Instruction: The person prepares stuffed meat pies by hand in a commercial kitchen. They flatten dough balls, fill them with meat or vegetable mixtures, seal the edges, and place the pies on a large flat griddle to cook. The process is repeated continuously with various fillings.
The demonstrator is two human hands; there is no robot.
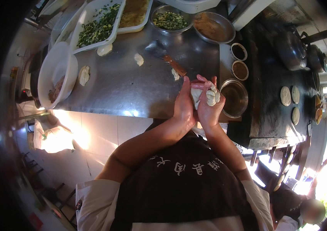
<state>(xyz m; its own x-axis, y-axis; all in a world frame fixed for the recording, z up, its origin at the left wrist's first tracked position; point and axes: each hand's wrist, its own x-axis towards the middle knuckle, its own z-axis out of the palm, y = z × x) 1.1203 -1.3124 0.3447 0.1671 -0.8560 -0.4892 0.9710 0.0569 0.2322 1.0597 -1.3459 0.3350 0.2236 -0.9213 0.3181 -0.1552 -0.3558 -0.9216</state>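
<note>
A piece of white dough [196,96] is held between my two hands near the front right of the steel worktop [117,83]. My left hand [184,104] cups the dough from the left with its thumb up. My right hand [211,111] closes around it from the right, and a pinched lump of dough [213,96] bulges out between its thumb and fingers. Just beyond my fingers lies a scraper with a wooden handle [175,65], its end beside a small dough scrap [175,74]. More dough pieces rest farther left, one [139,59] mid-table and one [84,75] by the white bowl.
A white bowl of minced filling [72,66] stands left. Behind are a tray of chopped greens [116,31], a steel bowl of greens [154,27] and a bowl of brown paste [232,36]. Right are a steel bowl [245,99] and a black griddle [270,115] with flat cakes [285,96]. Another person [286,199] is lower right.
</note>
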